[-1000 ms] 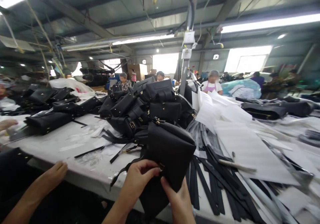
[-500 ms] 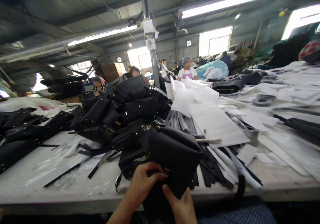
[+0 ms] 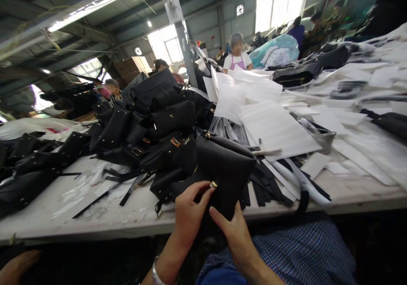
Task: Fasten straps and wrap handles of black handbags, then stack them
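A black handbag [image 3: 227, 157] leans at the table's front edge, with a gold zip pull at its top. Thumb and fingertips of my left hand [image 3: 190, 206] pinch a small gold clasp [image 3: 213, 184] on the bag's front. My right hand [image 3: 233, 225] grips the bag's lower edge, thumb lying over the front and fingers going behind, partly hidden. Just beyond and to the left is a heaped pile of black bags [image 3: 173, 115] with gold buckles and studs.
White foam sheets [image 3: 276, 128] and black straps [image 3: 270, 183] cover the table to the right. Loose strips and scraps lie on the pale tabletop [image 3: 104, 223] at left. Another person's hand [image 3: 20, 264] shows at lower left. A person in a pink apron [image 3: 237, 60] is across the table.
The view has tipped downward, so more of my forearms and lap shows. My left hand still pinches at the bag's front, where the gold clasp is now plainly visible. Another person's hand has appeared.
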A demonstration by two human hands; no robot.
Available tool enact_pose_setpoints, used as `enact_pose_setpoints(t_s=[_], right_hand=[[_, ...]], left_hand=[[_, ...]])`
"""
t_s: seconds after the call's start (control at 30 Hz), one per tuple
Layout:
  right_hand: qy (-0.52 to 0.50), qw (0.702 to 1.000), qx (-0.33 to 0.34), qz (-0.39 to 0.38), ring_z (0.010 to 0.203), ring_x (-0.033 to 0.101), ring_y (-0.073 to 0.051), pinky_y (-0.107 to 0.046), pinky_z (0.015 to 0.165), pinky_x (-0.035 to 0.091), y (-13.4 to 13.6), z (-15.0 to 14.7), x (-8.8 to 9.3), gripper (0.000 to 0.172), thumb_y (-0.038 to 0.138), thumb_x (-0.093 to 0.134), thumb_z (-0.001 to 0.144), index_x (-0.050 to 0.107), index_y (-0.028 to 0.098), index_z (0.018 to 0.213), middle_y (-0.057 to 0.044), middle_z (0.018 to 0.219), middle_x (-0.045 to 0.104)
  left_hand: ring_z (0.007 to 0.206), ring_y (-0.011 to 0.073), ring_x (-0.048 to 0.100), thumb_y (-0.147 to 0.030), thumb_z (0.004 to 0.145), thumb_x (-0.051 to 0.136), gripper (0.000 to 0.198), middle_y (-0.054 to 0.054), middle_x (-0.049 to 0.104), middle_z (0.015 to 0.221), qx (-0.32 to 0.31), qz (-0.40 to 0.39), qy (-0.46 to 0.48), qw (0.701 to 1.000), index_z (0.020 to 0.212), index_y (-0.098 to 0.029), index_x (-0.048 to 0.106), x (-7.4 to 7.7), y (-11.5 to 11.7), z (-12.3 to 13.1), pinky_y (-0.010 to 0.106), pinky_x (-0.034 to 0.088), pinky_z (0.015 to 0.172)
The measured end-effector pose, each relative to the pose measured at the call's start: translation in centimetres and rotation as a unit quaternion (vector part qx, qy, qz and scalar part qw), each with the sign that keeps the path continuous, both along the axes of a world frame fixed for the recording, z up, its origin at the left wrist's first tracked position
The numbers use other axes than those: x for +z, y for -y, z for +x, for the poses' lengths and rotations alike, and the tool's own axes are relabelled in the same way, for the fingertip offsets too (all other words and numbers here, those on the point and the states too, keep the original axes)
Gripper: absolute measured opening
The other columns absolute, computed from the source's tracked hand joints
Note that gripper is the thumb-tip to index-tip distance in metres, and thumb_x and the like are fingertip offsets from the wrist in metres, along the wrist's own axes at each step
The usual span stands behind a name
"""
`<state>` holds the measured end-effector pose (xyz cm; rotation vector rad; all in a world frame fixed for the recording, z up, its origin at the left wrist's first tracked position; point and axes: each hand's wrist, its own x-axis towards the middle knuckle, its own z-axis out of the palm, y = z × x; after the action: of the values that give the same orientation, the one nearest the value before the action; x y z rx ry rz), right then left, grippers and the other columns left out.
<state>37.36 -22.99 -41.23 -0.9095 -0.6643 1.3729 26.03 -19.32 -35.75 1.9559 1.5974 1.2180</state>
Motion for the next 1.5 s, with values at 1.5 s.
enact_pose_setpoints(t_s=[1.5], right_hand=[[0.100,0.995,-0.011,0.014,0.118,0.063,-0.030,-0.044,0.101,0.052,1.1,-1.7,0.7,0.106,0.035,0.083,0.073,0.020,0.018,0.157,-0.013,0.132,0.064]], left_hand=[[0.095,0.0194,0.073,-0.016,0.091,0.063,0.019,0.004,0.077,0.105,-0.033,0.016,-0.062,0.997,0.106,-0.019,0.074,-1.5,1.0,-2.2,0.031,0.058,0.090]])
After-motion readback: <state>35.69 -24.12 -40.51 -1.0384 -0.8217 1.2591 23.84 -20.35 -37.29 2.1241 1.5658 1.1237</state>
